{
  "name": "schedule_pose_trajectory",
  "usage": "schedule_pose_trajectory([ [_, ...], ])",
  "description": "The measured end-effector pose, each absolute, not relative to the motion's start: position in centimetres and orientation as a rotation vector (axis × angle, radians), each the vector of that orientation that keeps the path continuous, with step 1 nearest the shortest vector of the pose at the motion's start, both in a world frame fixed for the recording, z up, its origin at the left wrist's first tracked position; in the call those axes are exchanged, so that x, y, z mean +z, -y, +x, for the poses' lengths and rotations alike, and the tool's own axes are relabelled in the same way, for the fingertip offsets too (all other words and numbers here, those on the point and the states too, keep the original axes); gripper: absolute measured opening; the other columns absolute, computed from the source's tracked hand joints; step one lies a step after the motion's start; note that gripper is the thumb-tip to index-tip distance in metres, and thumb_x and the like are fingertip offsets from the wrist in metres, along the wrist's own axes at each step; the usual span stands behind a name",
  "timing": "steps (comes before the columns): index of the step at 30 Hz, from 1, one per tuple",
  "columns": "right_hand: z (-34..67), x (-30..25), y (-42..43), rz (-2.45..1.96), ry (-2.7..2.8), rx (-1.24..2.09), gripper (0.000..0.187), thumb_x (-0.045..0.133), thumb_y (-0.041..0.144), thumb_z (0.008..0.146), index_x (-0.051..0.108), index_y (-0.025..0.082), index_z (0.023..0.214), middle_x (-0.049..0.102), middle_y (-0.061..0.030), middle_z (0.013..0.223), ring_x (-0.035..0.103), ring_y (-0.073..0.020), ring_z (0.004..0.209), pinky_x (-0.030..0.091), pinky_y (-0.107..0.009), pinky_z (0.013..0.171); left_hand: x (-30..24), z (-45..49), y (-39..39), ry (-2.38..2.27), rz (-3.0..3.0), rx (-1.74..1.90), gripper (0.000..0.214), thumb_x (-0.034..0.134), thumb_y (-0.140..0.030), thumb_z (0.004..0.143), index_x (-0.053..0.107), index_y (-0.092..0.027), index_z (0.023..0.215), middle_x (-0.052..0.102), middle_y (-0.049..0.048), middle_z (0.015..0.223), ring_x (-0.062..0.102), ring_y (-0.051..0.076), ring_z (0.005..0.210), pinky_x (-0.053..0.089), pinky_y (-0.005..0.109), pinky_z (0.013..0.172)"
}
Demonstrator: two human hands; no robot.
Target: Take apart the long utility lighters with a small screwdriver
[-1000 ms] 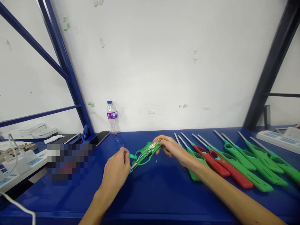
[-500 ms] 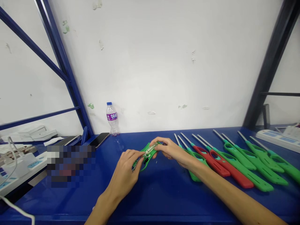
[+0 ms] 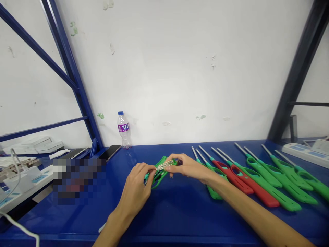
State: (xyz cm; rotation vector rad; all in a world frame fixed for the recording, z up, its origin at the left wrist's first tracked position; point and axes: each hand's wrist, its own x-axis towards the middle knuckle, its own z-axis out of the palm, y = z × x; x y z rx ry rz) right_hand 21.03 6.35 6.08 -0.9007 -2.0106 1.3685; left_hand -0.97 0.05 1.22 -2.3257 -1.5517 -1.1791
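Note:
Over the blue table, my left hand (image 3: 137, 181) is closed, its thumb and fingers pinching the left end of an opened green lighter casing (image 3: 162, 178). Dark and metal inner parts show inside the casing. My right hand (image 3: 183, 166) is closed on a clear lighter fuel tank (image 3: 166, 165), held slantwise above the casing, its left tip at my left fingertips. A dark, round-ended thing (image 3: 180, 162) sticks out of my right hand; the rest of it is hidden. Green lighters (image 3: 214, 192) and red lighters (image 3: 264, 193) with long metal barrels lie right of my right hand.
A plastic bottle (image 3: 124, 132) stands against the wall, near a dark phone (image 3: 110, 152). White power strips lie at the left (image 3: 38, 181) and right (image 3: 305, 153), with a white cable (image 3: 20, 226) at lower left. Blue rack posts (image 3: 74, 75) rise behind the table.
My right hand has turned a little and the clear tank now shows more fully, lifted above the casing. More of the casing's inside is visible. The view has shifted slightly.

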Motion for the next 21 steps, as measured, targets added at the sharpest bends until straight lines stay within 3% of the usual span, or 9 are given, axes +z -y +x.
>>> schedule_pose_trajectory([
  [5, 21.6, 5.9, -6.9, -0.93, 2.234, 1.365, 0.034, 0.071, 0.052, 0.089, 0.067, 0.019, 0.085, 0.067, 0.0004, 0.067, 0.041, -0.0094, 0.054, 0.027, -0.023, 0.053, 1.0, -1.1, -0.2, 1.548, -2.359, -1.167, 0.018, 0.048, -0.023, 0.104, 0.064, -0.021, 0.096, 0.068, 0.0033, 0.094, 0.058, 0.021, 0.09, 0.044, 0.037, 0.083],
  [15, 21.7, 4.6, -7.7, -0.95, 2.384, 1.669, 0.046, 0.066, 0.064, 0.089, 0.061, 0.02, 0.099, 0.07, 0.002, 0.064, 0.029, -0.0062, 0.041, 0.022, -0.022, 0.04, 1.0, -1.1, -0.2, 1.591, -2.42, -1.056, 0.02, 0.048, -0.018, 0.102, 0.064, -0.021, 0.092, 0.066, 0.0016, 0.088, 0.06, 0.02, 0.084, 0.045, 0.036, 0.079],
  [21, 21.7, 4.8, -7.4, -1.057, 2.461, 1.575, 0.044, 0.064, 0.062, 0.09, 0.069, 0.019, 0.098, 0.05, 0.0074, 0.043, 0.037, -0.0086, 0.04, 0.025, -0.021, 0.041, 0.7, -1.2, -0.4, 1.585, -2.426, -1.003, 0.019, 0.05, -0.017, 0.101, 0.066, -0.022, 0.093, 0.067, 0.0018, 0.088, 0.061, 0.021, 0.084, 0.046, 0.035, 0.079],
])
